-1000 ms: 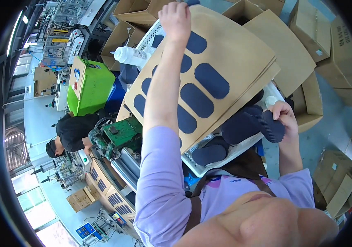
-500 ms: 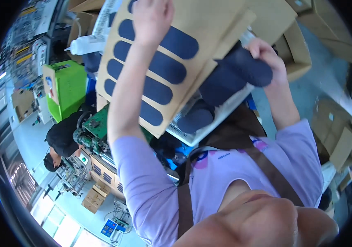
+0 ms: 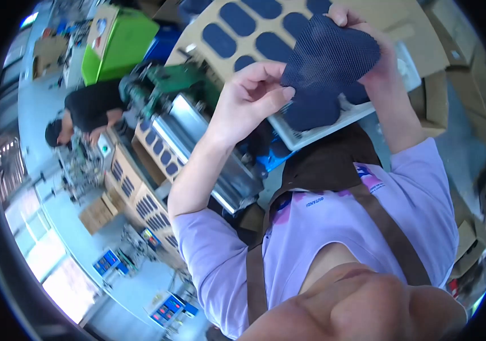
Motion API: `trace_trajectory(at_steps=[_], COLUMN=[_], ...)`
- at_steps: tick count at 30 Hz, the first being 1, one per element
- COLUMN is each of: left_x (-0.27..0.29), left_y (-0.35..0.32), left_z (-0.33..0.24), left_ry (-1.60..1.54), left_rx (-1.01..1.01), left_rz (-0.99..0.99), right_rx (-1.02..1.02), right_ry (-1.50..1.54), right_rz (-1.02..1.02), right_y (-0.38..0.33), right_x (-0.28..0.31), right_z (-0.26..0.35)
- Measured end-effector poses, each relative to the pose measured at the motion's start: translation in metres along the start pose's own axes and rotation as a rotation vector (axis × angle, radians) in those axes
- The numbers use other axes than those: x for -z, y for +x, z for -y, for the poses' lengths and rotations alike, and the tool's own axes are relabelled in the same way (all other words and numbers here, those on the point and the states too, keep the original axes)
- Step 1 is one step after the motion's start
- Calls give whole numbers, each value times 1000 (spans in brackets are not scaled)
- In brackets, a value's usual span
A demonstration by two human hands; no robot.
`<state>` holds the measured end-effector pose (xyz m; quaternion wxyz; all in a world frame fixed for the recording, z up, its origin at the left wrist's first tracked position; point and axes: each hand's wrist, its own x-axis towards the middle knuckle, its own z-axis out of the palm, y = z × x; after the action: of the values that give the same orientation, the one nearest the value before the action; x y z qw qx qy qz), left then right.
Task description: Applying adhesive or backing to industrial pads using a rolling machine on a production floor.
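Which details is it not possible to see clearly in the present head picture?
All in the head view:
- Some fingers of the right hand: hidden behind the dark ribbed piece.
- Inside of the white tray: mostly blocked by dark pieces.
- Upper part of the tan board: cut off by the top edge.
- What the co-worker handles: too small and blurred.

The dark mesh piece (image 3: 331, 54) hides part of the right hand (image 3: 382, 59) and a fingertip of the left hand (image 3: 248, 99). The upper edge cuts off the cardboard sheet (image 3: 247, 44) — and a dark oval (image 3: 264, 7) on it. A co-worker's hands (image 3: 99, 135) blur; the blue panel's (image 3: 169, 308) displays are unreadably small.
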<state>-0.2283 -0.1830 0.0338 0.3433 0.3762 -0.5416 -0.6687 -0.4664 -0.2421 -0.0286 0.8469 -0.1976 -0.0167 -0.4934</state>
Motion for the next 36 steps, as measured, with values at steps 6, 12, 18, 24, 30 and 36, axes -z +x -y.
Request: trace_trajectory(at_steps=[6,12,18,24,30,36], left_x=[22,23,25,11,11,18], left_y=[-122,-202,-227,-206,-191,-184], left_z=[-24,-34,-25,-6,26,35], left_ry=[-69,-76,-51,-834,-878,-702], left_rx=[-231,-437,-488,-551,-408,-255], left_rz=[-531,-773,-943,-735,-794,-723], right_rx=[22,80,-8,273,261,-695], right_ry=[-534,-651,-665,-1377,-1327,-454], right_rz=[375,782,808,671,432,-100], right_y=[67,112,111,62,40,36], right_x=[-48,-87,-120,-138,-117,-72], right_z=[-59,-120,-155,-199,-210,-195])
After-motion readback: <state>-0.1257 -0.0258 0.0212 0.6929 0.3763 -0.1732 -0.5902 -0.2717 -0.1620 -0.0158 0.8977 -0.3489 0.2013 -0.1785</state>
